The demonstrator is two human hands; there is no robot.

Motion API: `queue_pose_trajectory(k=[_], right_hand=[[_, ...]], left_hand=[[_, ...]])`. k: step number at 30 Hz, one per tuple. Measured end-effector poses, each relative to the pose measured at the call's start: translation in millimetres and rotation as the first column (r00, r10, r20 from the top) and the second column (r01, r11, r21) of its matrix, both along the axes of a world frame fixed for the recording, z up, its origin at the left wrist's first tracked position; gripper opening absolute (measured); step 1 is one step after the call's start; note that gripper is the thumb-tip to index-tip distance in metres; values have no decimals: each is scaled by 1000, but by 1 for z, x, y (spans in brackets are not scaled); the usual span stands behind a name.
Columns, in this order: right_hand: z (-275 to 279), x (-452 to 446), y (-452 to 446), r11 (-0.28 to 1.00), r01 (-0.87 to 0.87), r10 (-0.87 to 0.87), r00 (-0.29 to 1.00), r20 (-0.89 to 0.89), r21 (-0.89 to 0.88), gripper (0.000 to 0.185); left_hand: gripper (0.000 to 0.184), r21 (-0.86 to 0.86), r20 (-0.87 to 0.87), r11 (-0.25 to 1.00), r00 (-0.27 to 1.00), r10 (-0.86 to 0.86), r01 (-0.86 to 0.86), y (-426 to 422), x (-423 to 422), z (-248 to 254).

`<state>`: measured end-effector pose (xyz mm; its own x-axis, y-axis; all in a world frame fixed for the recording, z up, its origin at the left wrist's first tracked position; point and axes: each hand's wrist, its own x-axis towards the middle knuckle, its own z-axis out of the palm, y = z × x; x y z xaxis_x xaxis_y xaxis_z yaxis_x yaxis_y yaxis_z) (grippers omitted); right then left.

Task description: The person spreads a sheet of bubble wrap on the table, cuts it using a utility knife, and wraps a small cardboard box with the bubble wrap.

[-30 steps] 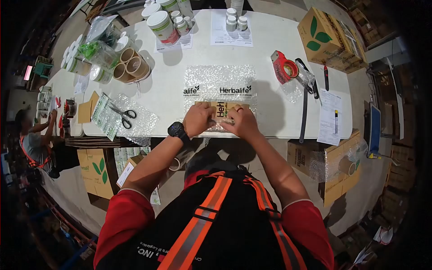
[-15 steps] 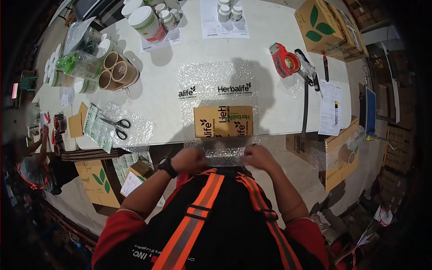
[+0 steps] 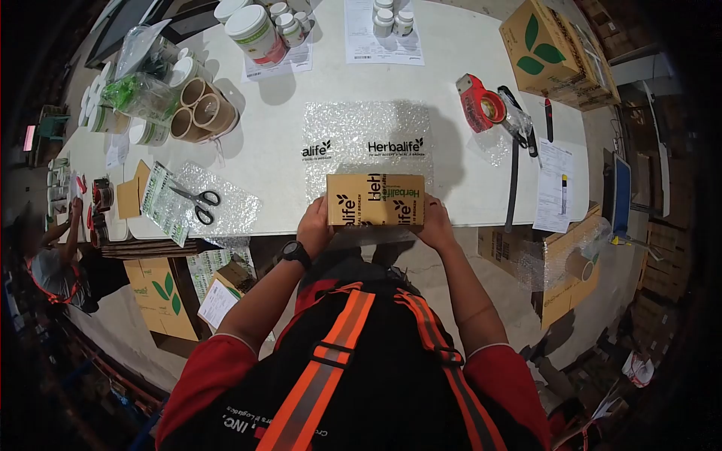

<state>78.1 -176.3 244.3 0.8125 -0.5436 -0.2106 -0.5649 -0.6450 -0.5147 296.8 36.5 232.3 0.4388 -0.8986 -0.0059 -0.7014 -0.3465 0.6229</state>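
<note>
A small brown cardboard box [image 3: 375,201] printed "Herbalife" sits at the near table edge, on the near part of a clear bubble wrap sheet [image 3: 366,120]. My left hand [image 3: 316,225] grips its left side, and a dark watch is on that wrist. On the opposite side, my right hand [image 3: 435,225] holds the box, its fingers partly hidden. Where the near end of the wrap lies against the box is hard to make out.
Black scissors [image 3: 199,201] lie on wrap at left, near cardboard tubes [image 3: 203,109]. White tubs [image 3: 256,34] stand at the back. A red tape dispenser [image 3: 480,103], a cutter [image 3: 549,120] and a large carton [image 3: 553,52] are at right. Another person [image 3: 64,255] is far left.
Both hands have moved forward from the near edge of the bubble wrap to the sides of the box. The wrap flap that hung toward my body is no longer stretched out there.
</note>
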Motion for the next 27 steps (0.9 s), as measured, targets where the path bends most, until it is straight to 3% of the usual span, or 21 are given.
queue_pose_trajectory(k=[2,4,5,10,13,20,21,22,23,24,25,26,27], right_hand=[[-3,-1,0,1000,-17,17,1000,-7,-12,77],[-3,-2,0,999,32,-33,999,35,24,75],[-1,-2,0,999,32,-33,999,36,23,75],[-5,0,-2,999,36,-37,999,37,22,77],[-3,0,-2,997,62,-64,997,49,42,77],[21,-5,-4,995,53,-52,999,-8,88,71],[32,-14,-1,988,81,-102,981,164,130,65],[50,-23,0,980,98,-151,934,324,174,58],[96,-29,4,940,32,-153,929,337,339,53],[154,-33,12,866,-26,-170,924,343,499,48],[201,-39,21,818,-181,-120,875,469,546,44],[243,-41,26,824,-322,29,846,533,467,41],[273,-46,38,740,-393,-22,797,604,546,31]], left_hand=[[64,-48,42,999,999,2,0,0,0,-3],[49,-104,-134,995,991,-10,-4,-5,5,-5],[49,-105,-133,995,991,-9,-5,-4,3,-3],[40,117,-255,988,959,127,-99,-10,6,13],[55,183,-247,983,966,75,-30,-11,8,22],[51,158,-312,981,937,158,-113,-6,-3,22],[51,156,-315,982,937,154,-109,1,-14,22],[52,-2,-256,984,952,170,-176,15,-30,19],[54,-159,-204,959,958,200,-234,29,-48,15],[54,-148,-218,961,956,198,-233,44,-64,13],[55,-16,-313,979,931,186,-201,60,-78,13],[56,108,-403,983,897,181,-150,70,-87,11],[56,113,-415,985,895,166,-131,74,-91,1]])
